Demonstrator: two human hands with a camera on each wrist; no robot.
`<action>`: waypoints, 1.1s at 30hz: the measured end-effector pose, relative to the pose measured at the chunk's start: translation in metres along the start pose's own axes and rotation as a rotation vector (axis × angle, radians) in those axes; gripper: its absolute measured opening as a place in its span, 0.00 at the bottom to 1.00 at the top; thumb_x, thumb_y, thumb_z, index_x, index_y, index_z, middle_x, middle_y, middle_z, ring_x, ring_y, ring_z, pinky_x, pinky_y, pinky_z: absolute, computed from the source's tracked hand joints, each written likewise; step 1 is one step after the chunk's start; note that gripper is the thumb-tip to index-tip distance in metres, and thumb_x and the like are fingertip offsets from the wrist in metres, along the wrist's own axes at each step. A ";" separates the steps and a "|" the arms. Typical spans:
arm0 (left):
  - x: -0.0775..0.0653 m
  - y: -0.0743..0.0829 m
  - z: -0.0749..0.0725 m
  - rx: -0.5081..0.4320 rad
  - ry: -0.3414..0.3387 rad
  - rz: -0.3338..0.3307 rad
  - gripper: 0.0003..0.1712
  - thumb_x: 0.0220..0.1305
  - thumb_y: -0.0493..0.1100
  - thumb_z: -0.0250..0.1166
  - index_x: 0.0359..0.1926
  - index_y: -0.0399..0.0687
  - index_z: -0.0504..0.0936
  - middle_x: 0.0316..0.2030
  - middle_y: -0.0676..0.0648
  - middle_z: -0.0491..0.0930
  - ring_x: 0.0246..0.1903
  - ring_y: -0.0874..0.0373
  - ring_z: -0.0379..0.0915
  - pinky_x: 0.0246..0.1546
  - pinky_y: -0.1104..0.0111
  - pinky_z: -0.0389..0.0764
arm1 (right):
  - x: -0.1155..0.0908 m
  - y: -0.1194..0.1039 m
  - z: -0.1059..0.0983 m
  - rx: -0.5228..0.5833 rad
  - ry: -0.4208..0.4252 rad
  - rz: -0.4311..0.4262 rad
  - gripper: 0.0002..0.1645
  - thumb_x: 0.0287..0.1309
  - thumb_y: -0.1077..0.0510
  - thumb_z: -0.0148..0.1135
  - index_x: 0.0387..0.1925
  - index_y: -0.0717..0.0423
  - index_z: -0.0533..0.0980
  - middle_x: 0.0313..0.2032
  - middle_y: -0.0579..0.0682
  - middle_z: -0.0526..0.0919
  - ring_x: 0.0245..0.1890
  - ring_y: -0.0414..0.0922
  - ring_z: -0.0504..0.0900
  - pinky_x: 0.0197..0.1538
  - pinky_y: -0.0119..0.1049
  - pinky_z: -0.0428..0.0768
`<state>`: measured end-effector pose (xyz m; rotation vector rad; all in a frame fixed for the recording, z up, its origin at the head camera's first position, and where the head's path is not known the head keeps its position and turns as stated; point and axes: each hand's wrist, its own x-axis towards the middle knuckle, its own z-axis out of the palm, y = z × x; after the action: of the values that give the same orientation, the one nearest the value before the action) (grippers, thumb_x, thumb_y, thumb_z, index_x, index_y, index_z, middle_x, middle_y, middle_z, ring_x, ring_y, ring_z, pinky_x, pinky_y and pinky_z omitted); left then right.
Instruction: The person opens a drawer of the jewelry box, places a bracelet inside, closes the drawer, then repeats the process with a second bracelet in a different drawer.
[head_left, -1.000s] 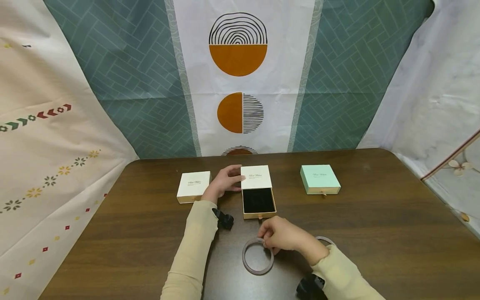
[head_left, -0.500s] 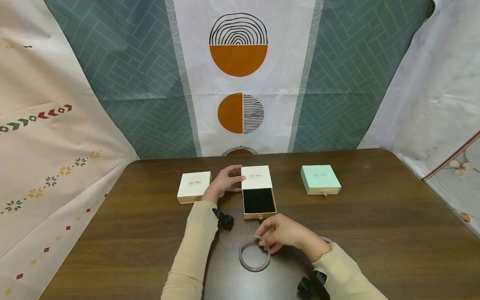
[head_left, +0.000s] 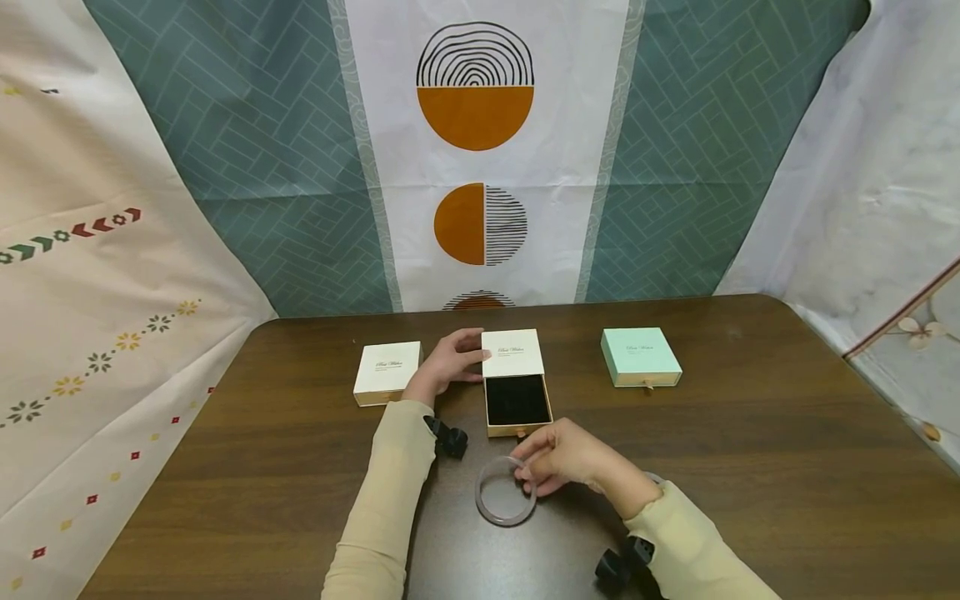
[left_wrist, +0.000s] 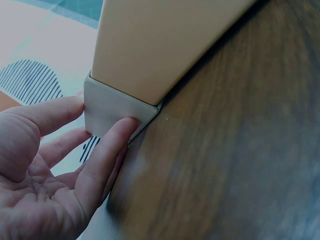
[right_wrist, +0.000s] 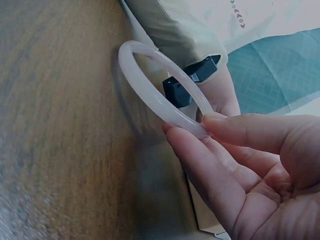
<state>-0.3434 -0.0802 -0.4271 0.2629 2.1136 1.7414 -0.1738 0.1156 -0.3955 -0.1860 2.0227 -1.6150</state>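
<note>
My left hand [head_left: 450, 360] grips the left side of a white gift box [head_left: 513, 353] whose drawer, lined in black [head_left: 517, 400], is pulled out toward me. In the left wrist view, thumb and fingertips hold the corner of the box's white sleeve [left_wrist: 112, 106], beside the tan drawer wall [left_wrist: 150, 45]. Between thumb and fingertips of my right hand [head_left: 567, 460] is a pale, translucent bangle [head_left: 478, 493], pinched at its edge and tilted in front of the drawer. The right wrist view shows this bangle [right_wrist: 142, 92] raised over the wood, casting a shadow.
A second white box [head_left: 387, 369], closed, stands left of my left hand. Farther right sits a closed mint-green box [head_left: 641, 357]. Part of another bangle [head_left: 655, 477] shows behind my right wrist. The brown wooden table [head_left: 247, 467] ends at a fabric backdrop.
My right hand has lifted the bangle and moved it slightly away from me, toward the drawer, tilting it. My left hand stays on the box.
</note>
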 end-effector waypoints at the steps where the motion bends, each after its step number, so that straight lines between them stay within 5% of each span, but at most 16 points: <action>1: 0.000 0.000 0.000 0.001 0.000 0.000 0.34 0.66 0.38 0.61 0.71 0.47 0.60 0.65 0.36 0.63 0.59 0.41 0.69 0.42 0.58 0.84 | 0.000 0.000 0.000 0.007 0.003 0.000 0.15 0.52 0.72 0.61 0.44 0.75 0.78 0.32 0.62 0.86 0.26 0.42 0.83 0.32 0.40 0.86; 33: -0.002 0.002 -0.001 -0.007 -0.017 -0.001 0.34 0.66 0.38 0.60 0.71 0.47 0.60 0.66 0.35 0.62 0.59 0.40 0.69 0.42 0.58 0.84 | -0.001 -0.006 -0.012 0.081 0.118 -0.018 0.18 0.55 0.70 0.60 0.49 0.76 0.75 0.36 0.62 0.86 0.29 0.42 0.85 0.36 0.37 0.85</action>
<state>-0.3422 -0.0816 -0.4247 0.2744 2.0948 1.7399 -0.1804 0.1248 -0.3880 -0.0811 2.0426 -1.7532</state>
